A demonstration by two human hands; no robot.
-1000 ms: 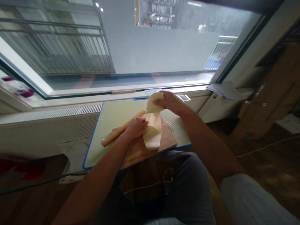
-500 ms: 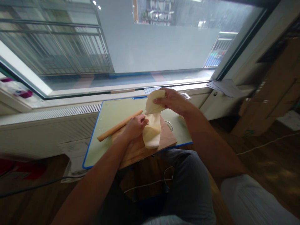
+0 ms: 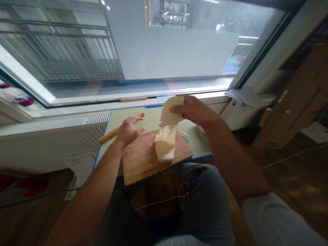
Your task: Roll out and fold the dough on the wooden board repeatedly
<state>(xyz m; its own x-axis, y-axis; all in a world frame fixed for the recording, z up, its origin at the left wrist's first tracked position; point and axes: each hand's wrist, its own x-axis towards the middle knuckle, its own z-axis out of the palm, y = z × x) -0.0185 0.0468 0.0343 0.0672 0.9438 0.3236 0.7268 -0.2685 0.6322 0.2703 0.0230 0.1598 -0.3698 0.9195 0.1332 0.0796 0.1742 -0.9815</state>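
A long strip of rolled dough (image 3: 166,147) rests with its lower part on a wooden cutting board (image 3: 139,159). Its upper end is lifted off the board by my right hand (image 3: 193,111), the thumb on the near face and the fingers behind. The raised end flops over to the left. My left hand (image 3: 129,130) is off the dough, over the board's left side, with fingers spread. Beside and partly behind that hand lies a wooden rolling pin (image 3: 109,135), its middle hidden.
Under the board is a pale green tabletop (image 3: 151,118) with a blue rim. A metal handle (image 3: 184,137) curves at the board's right edge. A radiator (image 3: 82,131) and a window sill border the table's far side. Cardboard boxes (image 3: 289,102) stand at the right.
My left hand has left the dough and moved left, opening its fingers. The rolling pin has shifted left. My right hand keeps the dough raised, slightly further right.
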